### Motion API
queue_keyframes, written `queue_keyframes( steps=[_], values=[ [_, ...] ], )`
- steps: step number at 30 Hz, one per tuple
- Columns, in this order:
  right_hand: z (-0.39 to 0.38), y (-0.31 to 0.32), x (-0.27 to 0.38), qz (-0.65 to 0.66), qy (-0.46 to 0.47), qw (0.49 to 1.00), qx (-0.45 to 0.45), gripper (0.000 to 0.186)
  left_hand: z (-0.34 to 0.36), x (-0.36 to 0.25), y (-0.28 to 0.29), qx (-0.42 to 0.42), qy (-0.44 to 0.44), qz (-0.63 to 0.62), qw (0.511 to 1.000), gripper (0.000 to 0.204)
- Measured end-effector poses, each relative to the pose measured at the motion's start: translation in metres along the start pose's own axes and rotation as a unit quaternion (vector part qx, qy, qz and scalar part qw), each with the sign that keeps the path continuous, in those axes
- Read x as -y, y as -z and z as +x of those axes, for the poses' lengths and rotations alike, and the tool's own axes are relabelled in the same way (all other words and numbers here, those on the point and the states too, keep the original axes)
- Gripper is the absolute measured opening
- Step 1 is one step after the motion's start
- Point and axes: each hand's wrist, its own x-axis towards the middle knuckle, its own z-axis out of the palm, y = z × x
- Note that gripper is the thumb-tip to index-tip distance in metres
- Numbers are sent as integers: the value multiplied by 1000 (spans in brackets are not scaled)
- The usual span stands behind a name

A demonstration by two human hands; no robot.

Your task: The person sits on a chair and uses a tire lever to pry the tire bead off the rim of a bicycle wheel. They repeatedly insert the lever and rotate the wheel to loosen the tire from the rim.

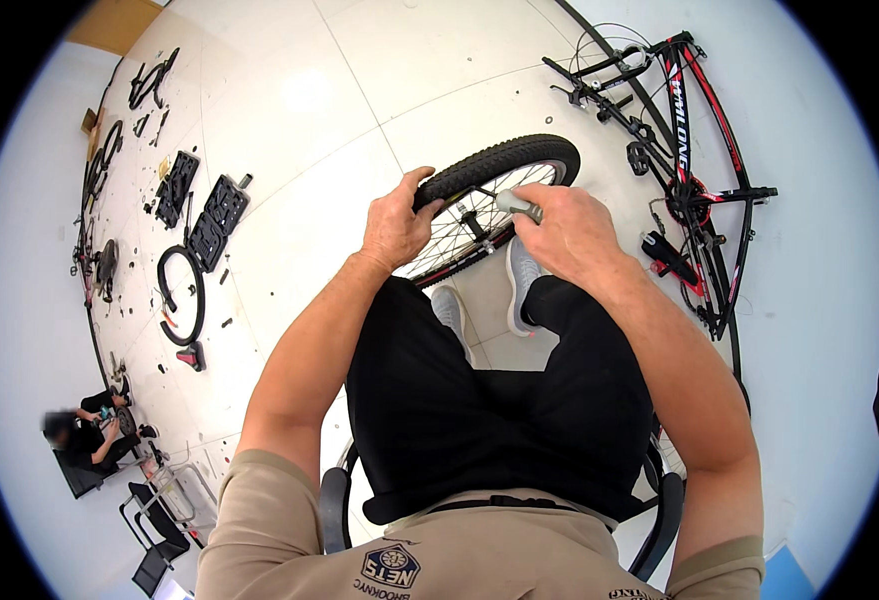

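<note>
A bicycle wheel with a black knobbly tyre point(507, 160) stands tilted on the floor in front of my knees. My left hand point(397, 222) is closed on the left side of the tyre, thumb on the inner side. In my right hand point(569, 230) is a screwdriver point(516, 205) with a grey-green handle. Its dark shaft points left over the spokes toward the rim near my left thumb; whether the tip touches is too small to tell. The hub point(474, 225) shows below the shaft. My shoes point(523, 285) are by the wheel's lower edge.
At the right, a black and red bicycle frame point(677, 130) leans by the wall. Open black tool cases point(219, 215), a loose tyre point(197, 310) and small parts lie on the floor at left. Another person point(99, 430) sits far left near a chair point(159, 525).
</note>
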Motion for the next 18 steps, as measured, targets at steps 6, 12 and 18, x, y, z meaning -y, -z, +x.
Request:
queue_keyframes(
  steps=[6,12,18],
  values=[
    [8,1,-2,-39,32,999,-2,34,3,5,-6,-6,7,-6,1000,38],
    [24,10,6,-86,36,995,35,25,6,-3,-2,21,37,-4,999,37],
    [47,18,25,-125,39,987,94,19,5,4,-5,8,16,-6,1000,39]
  ],
)
